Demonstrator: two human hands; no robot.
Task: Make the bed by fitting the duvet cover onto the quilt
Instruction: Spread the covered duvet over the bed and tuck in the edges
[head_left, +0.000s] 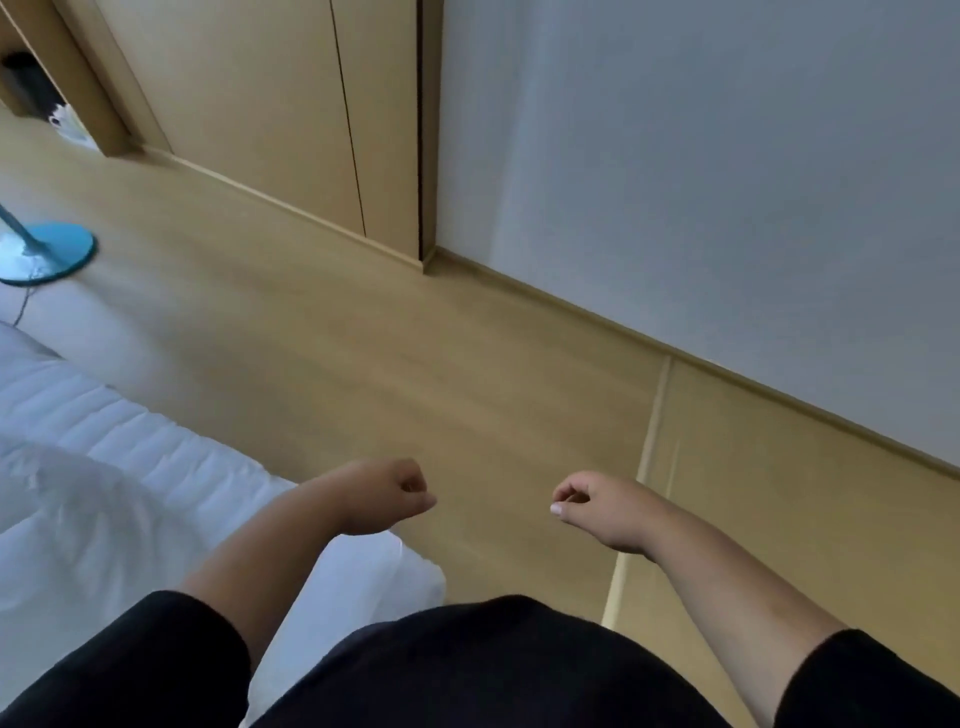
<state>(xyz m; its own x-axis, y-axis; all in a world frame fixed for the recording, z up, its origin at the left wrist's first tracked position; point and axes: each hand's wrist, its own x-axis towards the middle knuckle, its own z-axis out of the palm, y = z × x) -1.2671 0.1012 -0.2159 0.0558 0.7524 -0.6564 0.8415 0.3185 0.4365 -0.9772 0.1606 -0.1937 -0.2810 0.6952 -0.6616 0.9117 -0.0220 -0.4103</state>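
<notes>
Here the white quilt (78, 467) lies rumpled on the bed at the lower left, its edge reaching the wooden floor (363, 364). Above it hangs the left hand (384, 493), fingers curled into an empty grip; the right hand (597, 506) hovers over the floor, likewise curled on nothing. The two hands are near each other but apart. Farther off stand a teal fan base (49, 252), wooden wardrobe doors (260, 104) and a grey wall (727, 182).
</notes>
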